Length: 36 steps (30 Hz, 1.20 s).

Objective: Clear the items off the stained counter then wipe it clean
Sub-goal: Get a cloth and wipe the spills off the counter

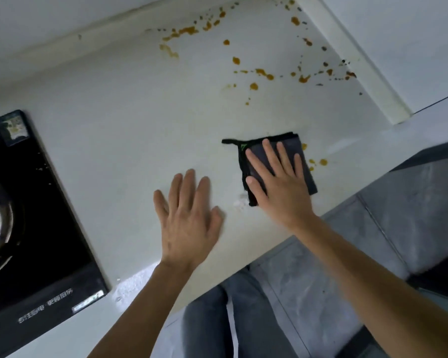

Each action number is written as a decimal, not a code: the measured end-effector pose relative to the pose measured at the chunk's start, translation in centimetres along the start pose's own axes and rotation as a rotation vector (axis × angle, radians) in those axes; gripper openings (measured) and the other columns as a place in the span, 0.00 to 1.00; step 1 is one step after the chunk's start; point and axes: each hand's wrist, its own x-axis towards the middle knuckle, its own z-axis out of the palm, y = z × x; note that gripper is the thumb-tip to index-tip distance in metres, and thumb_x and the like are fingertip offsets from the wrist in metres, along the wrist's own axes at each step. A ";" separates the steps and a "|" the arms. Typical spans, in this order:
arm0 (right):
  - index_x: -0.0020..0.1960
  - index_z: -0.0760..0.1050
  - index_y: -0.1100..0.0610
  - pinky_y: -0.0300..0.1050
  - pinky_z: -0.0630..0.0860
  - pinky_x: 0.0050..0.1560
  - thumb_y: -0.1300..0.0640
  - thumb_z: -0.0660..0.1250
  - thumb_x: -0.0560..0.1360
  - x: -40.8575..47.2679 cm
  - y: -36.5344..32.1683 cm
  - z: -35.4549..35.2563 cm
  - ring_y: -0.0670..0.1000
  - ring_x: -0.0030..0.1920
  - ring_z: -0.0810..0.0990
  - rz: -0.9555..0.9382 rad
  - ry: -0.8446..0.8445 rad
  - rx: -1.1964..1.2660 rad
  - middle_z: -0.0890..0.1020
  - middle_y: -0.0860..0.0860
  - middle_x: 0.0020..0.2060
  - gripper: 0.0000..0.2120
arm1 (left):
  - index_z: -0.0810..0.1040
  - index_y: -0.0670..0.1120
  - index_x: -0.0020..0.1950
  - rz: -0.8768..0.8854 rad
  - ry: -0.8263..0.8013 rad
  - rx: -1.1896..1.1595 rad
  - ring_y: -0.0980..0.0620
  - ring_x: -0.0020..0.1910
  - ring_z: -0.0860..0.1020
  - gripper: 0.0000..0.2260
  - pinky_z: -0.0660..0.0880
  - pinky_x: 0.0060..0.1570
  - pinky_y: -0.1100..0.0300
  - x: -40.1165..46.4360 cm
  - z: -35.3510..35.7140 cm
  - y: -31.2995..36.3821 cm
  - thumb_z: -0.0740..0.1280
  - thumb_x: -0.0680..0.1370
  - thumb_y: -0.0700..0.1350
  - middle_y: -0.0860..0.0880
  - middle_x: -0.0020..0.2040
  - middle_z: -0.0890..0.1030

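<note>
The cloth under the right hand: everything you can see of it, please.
The cloth is dark grey with black edging, a small green mark near one corner and a black loop sticking out sideways. It looks like soft microfibre, folded into a rough square. It lies flat on the white counter near the front edge, beside a few orange stains. The right hand presses on it, fingers straight.
</note>
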 end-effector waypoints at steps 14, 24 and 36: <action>0.82 0.48 0.38 0.65 0.52 0.79 0.36 0.47 0.84 -2.9 9.2 0.0 0.54 0.83 0.46 -0.080 -0.032 -0.001 0.48 0.47 0.83 0.28 | 0.70 0.46 0.79 -0.041 0.080 -0.025 0.40 0.83 0.59 0.28 0.52 0.79 0.32 -0.4 0.4 0.9 0.60 0.80 0.56 0.44 0.82 0.65; 0.82 0.54 0.42 0.66 0.50 0.78 0.38 0.49 0.84 2.5 1.9 -0.1 0.58 0.83 0.48 -0.074 0.030 0.060 0.53 0.52 0.83 0.28 | 0.67 0.50 0.81 -0.045 0.056 0.009 0.44 0.85 0.56 0.29 0.50 0.81 0.35 -0.4 1.5 0.1 0.57 0.82 0.60 0.48 0.84 0.61; 0.82 0.53 0.40 0.64 0.49 0.79 0.37 0.46 0.83 13.4 2.6 -1.2 0.56 0.83 0.49 -0.049 0.006 0.052 0.52 0.51 0.83 0.28 | 0.70 0.49 0.68 -0.114 0.118 0.051 0.43 0.74 0.64 0.19 0.64 0.64 0.41 9.2 -1.3 -0.3 0.59 0.79 0.54 0.49 0.74 0.66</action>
